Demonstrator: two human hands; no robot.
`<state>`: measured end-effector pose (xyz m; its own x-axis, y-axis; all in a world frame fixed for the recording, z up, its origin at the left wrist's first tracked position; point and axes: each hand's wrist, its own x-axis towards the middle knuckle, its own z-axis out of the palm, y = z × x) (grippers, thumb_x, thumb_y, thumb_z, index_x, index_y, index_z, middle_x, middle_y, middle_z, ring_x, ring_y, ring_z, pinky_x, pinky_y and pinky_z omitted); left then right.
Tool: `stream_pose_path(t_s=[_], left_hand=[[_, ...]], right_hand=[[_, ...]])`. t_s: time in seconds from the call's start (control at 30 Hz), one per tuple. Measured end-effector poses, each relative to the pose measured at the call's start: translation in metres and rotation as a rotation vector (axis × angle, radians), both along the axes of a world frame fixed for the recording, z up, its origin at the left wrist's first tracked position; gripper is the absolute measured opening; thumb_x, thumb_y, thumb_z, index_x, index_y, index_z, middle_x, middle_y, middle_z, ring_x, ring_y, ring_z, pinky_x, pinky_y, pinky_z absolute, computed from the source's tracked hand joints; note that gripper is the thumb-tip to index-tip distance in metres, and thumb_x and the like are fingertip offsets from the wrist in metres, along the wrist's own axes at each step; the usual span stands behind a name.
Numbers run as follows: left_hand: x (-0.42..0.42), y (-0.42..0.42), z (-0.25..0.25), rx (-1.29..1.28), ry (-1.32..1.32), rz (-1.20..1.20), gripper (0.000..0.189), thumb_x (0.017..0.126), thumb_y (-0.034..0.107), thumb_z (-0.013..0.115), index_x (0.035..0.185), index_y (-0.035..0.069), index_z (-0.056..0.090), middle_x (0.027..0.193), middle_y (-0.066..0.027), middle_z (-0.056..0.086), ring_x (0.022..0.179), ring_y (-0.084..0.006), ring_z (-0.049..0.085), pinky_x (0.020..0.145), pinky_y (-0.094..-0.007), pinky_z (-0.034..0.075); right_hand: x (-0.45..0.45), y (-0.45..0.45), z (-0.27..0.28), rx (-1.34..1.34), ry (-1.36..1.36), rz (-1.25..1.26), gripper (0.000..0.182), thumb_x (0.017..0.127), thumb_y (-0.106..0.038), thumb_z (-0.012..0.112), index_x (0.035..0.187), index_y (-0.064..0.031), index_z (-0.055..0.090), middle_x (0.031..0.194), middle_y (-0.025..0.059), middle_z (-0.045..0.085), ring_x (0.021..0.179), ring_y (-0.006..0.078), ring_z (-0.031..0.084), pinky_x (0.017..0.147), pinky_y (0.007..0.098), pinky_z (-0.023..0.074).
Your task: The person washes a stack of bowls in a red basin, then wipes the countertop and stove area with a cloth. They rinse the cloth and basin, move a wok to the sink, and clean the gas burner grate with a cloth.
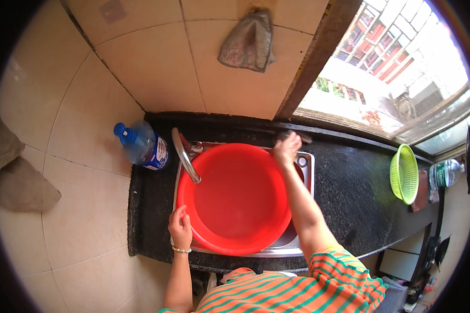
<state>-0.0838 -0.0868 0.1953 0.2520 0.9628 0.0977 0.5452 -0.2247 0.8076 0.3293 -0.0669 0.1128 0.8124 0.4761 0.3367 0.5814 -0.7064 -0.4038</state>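
Note:
A large red plastic basin (235,195) sits over the stainless steel sink (306,172), below the curved chrome faucet (186,158). Its inside looks smooth; whether it holds water I cannot tell. My left hand (180,229), with a beaded bracelet on the wrist, is at the basin's left rim, fingers loosely bent and apart from the thumb. Beyond the basin's far right rim, my right hand (288,149) is stretched out, blurred. A dark object (285,135) lies by its fingertips at the back of the counter; the hand partly hides it, so a grip cannot be made out.
A blue-capped pump bottle (145,146) stands left of the faucet on the black stone counter (348,195). Far right are a green plastic basket (404,174) and a clear plastic bottle (446,173). A grey cloth (248,43) hangs on the tiled wall beside the barred window (391,58).

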Motion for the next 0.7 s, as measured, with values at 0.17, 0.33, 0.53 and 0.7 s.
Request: stream_pose_path(t_s=[0.17, 0.33, 0.53, 0.7], left_hand=[[0.012, 0.073, 0.019, 0.373, -0.091, 0.181, 0.044, 0.085, 0.018, 0.056, 0.122, -0.002, 0.045, 0.122, -0.0151, 0.048, 0.108, -0.0295, 0.049, 0.089, -0.0374, 0.042], [0.022, 0.153, 0.062, 0.55, -0.13, 0.228, 0.065, 0.081, 0.022, 0.063, 0.133, -0.001, 0.03, 0.133, -0.0185, 0.038, 0.12, -0.0317, 0.041, 0.099, -0.0407, 0.034], [0.036, 0.201, 0.094, 0.41, -0.145, 0.181, 0.078, 0.071, 0.025, 0.074, 0.132, -0.001, 0.033, 0.129, -0.0193, 0.043, 0.12, -0.0308, 0.043, 0.098, -0.0359, 0.034], [0.04, 0.215, 0.101, 0.254, -0.054, 0.189, 0.044, 0.074, 0.02, 0.071, 0.109, 0.002, 0.052, 0.108, -0.0117, 0.058, 0.101, -0.0259, 0.056, 0.085, -0.0346, 0.043]], right_hand=[[-0.091, 0.06, 0.039, -0.053, 0.05, 0.355, 0.045, 0.076, -0.008, 0.057, 0.117, 0.0032, 0.041, 0.105, 0.0204, 0.046, 0.102, 0.0374, 0.044, 0.088, 0.0411, 0.0413], [-0.109, 0.092, 0.041, -0.009, 0.04, 0.625, 0.047, 0.071, -0.008, 0.06, 0.116, -0.0011, 0.049, 0.097, 0.0143, 0.049, 0.094, 0.0333, 0.048, 0.079, 0.0385, 0.0462], [-0.13, 0.133, 0.047, 0.103, 0.145, 1.015, 0.056, 0.065, -0.005, 0.065, 0.119, -0.0052, 0.051, 0.109, 0.0135, 0.055, 0.1, 0.0313, 0.052, 0.084, 0.0372, 0.0462], [-0.13, 0.179, 0.047, 0.064, 0.309, 1.409, 0.061, 0.066, -0.004, 0.065, 0.124, -0.0066, 0.047, 0.121, 0.0156, 0.052, 0.109, 0.0328, 0.05, 0.091, 0.0365, 0.0431]])
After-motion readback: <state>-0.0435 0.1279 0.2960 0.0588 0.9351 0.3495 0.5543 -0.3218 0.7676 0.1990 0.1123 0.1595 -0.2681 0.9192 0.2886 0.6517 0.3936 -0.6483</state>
